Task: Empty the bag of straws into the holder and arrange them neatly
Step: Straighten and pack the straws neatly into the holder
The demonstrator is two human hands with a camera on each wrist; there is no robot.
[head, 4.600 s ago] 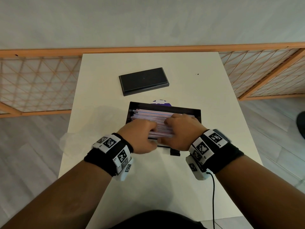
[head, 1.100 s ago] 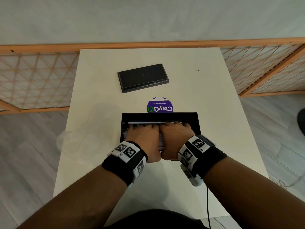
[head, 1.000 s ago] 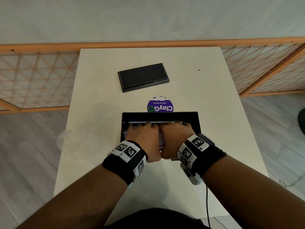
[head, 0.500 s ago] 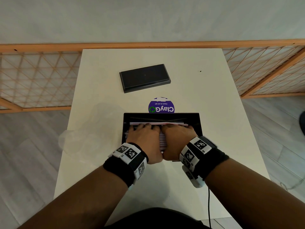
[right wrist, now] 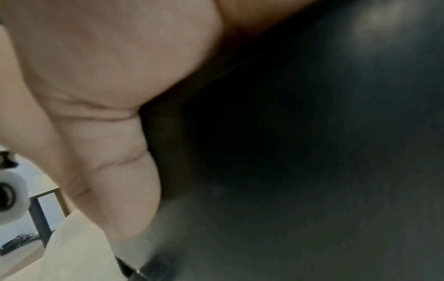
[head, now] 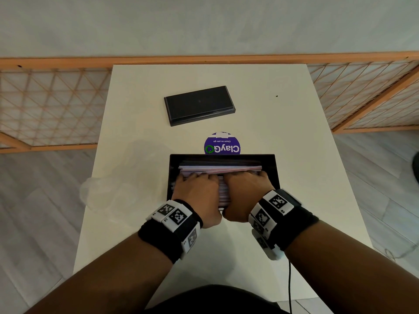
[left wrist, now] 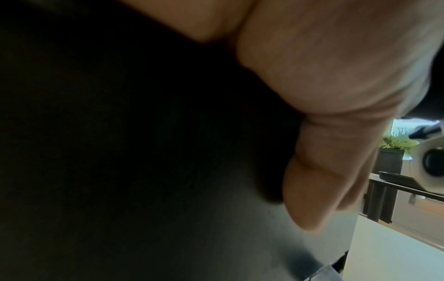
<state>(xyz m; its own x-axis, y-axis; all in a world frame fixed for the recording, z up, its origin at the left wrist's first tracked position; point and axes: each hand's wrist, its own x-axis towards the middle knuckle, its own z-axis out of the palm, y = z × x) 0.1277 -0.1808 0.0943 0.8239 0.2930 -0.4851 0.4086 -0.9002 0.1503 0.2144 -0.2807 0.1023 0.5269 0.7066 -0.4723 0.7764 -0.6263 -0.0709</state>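
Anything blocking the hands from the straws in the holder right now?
Nothing visible does. In the head view the left hand and right hand lie side by side directly on the straws inside the open black holder. The lid lies apart, farther back on the table.

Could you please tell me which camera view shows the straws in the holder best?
The head view: the straws lie lengthwise in the black holder, partly under the left hand and right hand. Both wrist views show only palm, thumb and dark blur, no clear straws.
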